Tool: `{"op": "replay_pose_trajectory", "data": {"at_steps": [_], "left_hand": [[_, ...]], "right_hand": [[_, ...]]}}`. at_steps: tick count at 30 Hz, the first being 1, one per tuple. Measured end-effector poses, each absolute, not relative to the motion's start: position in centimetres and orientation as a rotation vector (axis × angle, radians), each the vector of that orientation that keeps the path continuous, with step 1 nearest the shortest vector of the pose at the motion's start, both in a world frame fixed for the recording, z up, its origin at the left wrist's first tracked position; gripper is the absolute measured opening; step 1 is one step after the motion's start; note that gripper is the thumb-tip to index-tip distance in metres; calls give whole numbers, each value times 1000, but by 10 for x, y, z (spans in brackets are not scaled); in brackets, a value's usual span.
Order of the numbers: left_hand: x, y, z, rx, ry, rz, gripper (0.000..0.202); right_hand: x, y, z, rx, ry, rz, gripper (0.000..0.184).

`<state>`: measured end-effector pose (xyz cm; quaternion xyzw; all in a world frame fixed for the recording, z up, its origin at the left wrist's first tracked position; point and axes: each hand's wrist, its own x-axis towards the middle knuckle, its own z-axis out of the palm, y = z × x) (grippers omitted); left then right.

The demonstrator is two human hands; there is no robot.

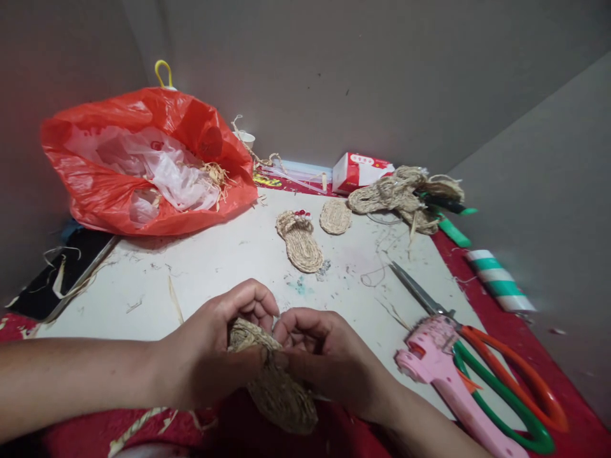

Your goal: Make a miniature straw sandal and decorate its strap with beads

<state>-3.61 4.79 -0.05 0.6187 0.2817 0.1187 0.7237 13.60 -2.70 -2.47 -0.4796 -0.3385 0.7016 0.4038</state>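
Observation:
Between my two hands, at the near edge of the white board, is a small woven straw slipper [281, 394]. My left hand [214, 350] is closed round its upper part, thumb across the strap area. My right hand [324, 356] pinches at the same spot from the other side, fingertips close to the left ones. What the fingertips hold there is mostly hidden. Beyond the hands a finished-looking straw slipper with red beads [301, 245] lies on the board, and an oval straw sole [335, 216] lies beside it.
A red plastic bag [200, 219] with straw scraps stands at the left, near a dark phone [62, 273]. At the right lie scissors [506, 362] and a pink glue gun [443, 375]. More straw slippers [396, 191] sit by a red-and-white box [356, 175] at the back.

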Motion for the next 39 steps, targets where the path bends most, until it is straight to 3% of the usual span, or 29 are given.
{"op": "replay_pose_trajectory", "data": {"at_steps": [5, 10, 17, 25, 27, 30, 34, 39], "left_hand": [[-33, 51, 0, 1359, 645, 156, 23], [-31, 44, -9, 1442, 679, 195, 28], [-33, 40, -13, 1516, 681, 311, 30], [-34, 38, -8, 1209, 637, 347, 25], [-33, 39, -8, 1172, 630, 342, 22], [-32, 39, -9, 1360, 692, 320, 22], [-33, 35, -13, 1687, 829, 334, 21], [-36, 30, -18, 1850, 892, 331, 19]], "right_hand": [[133, -32, -20, -1482, -1320, 1371, 4], [121, -32, -18, -1620, -1488, 972, 14], [131, -26, -28, -1273, -1002, 1662, 19], [135, -22, -29, -1124, -830, 1864, 28], [137, -25, -27, -1274, -1079, 1691, 17], [138, -31, -22, -1492, -1635, 1102, 5], [132, -38, -13, -1569, -2053, 449, 14], [116, -40, -5, -1657, -2262, 124, 16]]}}
